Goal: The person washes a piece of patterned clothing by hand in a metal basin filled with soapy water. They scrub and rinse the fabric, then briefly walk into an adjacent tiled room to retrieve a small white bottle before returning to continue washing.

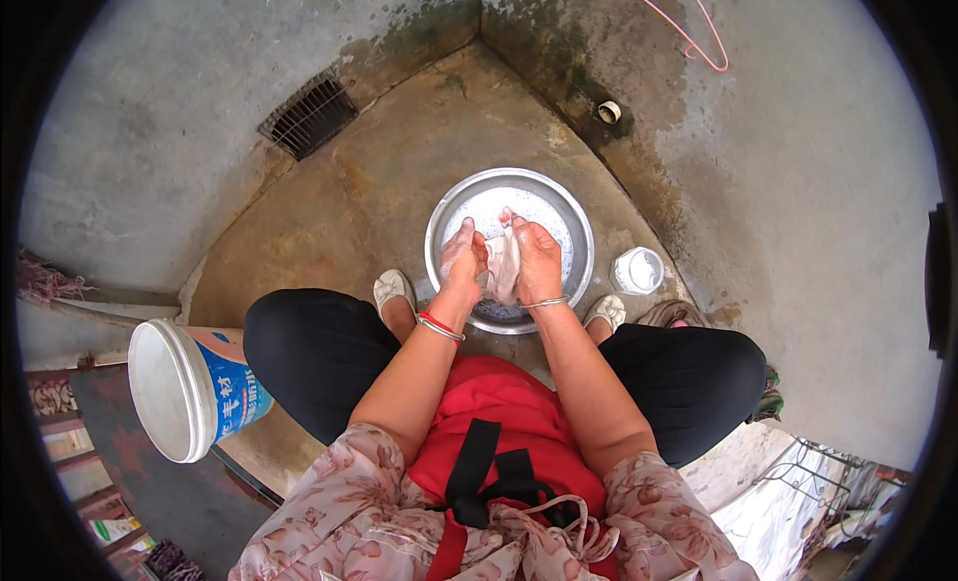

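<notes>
A round metal basin (584,229) with sudsy water stands on the concrete floor between my feet. Over it, my left hand (465,259) and my right hand (537,257) hold a wet, pale cloth (503,265) stretched between them. A small reddish patch shows near the cloth's upper end, beside my right fingertips. Suds cling to my left fingers. Just right of the basin is a clear plastic jar (638,271) with white contents.
A lidded plastic bucket (236,382) stands at the left by my knee. A floor-level metal grate (313,115) and a pipe end (609,112) sit in the walls ahead. A pink wire hanger (700,38) is at upper right. Bunched cloth (673,314) lies by my right knee.
</notes>
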Tool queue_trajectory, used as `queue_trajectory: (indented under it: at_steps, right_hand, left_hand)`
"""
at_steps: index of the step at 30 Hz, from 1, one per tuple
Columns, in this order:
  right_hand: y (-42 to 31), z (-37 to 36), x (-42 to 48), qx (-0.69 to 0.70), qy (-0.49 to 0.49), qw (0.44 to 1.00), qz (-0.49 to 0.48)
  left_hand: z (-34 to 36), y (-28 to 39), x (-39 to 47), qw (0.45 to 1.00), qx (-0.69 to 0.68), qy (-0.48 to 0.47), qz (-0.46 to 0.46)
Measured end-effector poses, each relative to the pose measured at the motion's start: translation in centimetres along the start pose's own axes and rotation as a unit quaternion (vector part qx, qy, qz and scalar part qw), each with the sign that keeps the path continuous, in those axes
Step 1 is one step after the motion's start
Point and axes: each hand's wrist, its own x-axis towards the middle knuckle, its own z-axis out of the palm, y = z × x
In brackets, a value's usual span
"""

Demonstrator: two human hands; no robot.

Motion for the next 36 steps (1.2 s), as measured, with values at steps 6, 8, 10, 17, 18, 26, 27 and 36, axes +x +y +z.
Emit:
queue_trajectory:
  at_steps: [6, 8, 10, 17, 18, 26, 27, 36]
  right_hand:
    - [-0.6, -0.4, 0.5, 0.076, 0.004, 0.996, 0.046]
    - [-0.8, -0.3, 0.7, 0.092, 0.006, 0.995, 0.041]
    - [-0.6, -0.4, 0.7, 0.085, 0.025, 0.996, 0.032]
    - [-0.3, 2.6, -3.9, -0.484, -0.083, 0.824, -0.282]
    - [0.2, 3.6, -4.8, -0.505, -0.095, 0.771, -0.376]
    - [0.7, 2.9, -4.1, -0.552, -0.077, 0.745, -0.367]
    - [0.6, 3.6, -4.9, -0.546, -0.129, 0.718, -0.413]
    - [0.6, 0.6, -2.7, -0.568, -0.016, 0.754, -0.330]
  left_hand:
    - [0.8, -0.2, -0.1, 0.990, -0.030, -0.097, -0.102]
    - [0.7, -0.4, 0.1, 0.992, -0.028, -0.116, -0.034]
    - [1.1, 0.2, -0.5, 0.989, -0.088, -0.121, -0.003]
    - [1.9, 1.2, -2.4, 0.979, -0.171, -0.110, 0.032]
    - [-1.1, -1.4, 0.4, 0.980, -0.144, -0.137, -0.010]
    - [-0.1, -1.3, -1.3, 0.961, -0.241, -0.114, -0.071]
    - [-0.2, -1.0, -1.2, 0.959, -0.245, -0.125, -0.073]
    - [2.6, -0.5, -3.0, 0.945, -0.259, -0.140, -0.146]
